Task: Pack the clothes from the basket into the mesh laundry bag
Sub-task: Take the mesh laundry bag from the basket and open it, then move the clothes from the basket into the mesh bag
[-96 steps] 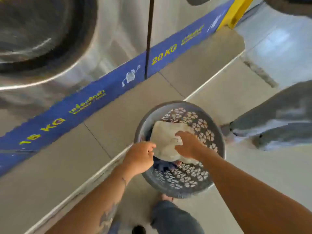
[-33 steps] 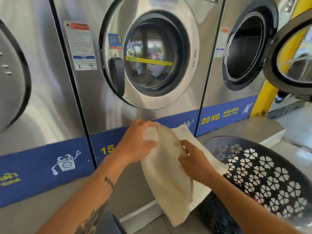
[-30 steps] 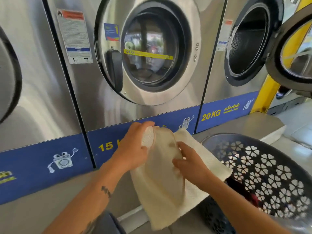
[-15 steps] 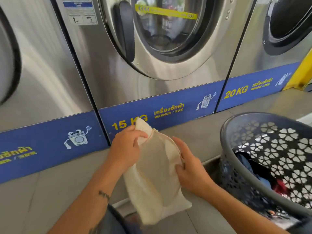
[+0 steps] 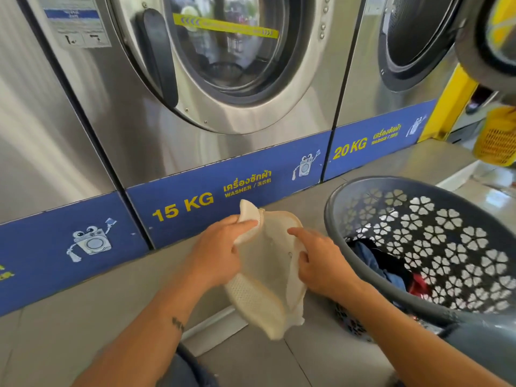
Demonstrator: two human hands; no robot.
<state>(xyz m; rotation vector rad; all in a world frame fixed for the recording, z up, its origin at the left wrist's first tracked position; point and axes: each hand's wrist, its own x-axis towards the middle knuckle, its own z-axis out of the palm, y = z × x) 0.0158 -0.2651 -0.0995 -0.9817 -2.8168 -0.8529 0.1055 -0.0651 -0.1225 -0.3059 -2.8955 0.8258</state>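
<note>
A cream mesh laundry bag (image 5: 268, 277) hangs between both hands in front of me, its mouth spread apart. My left hand (image 5: 216, 255) pinches the left edge of the opening. My right hand (image 5: 321, 261) grips the right edge. To the right stands a grey plastic basket (image 5: 435, 247) with flower-shaped holes, tilted toward me. Inside it lie dark blue and red clothes (image 5: 391, 269).
A row of steel washing machines (image 5: 223, 79) with a blue base strip fills the view ahead, on a raised grey step (image 5: 83, 317). An open washer door (image 5: 488, 37) juts out at the upper right, with a yellow basket (image 5: 497, 141) below it. My knee (image 5: 190, 370) is at the bottom.
The bag came out of the basket and was lifted in front of me. Since half a second ago both hands have pulled its opening wider apart.
</note>
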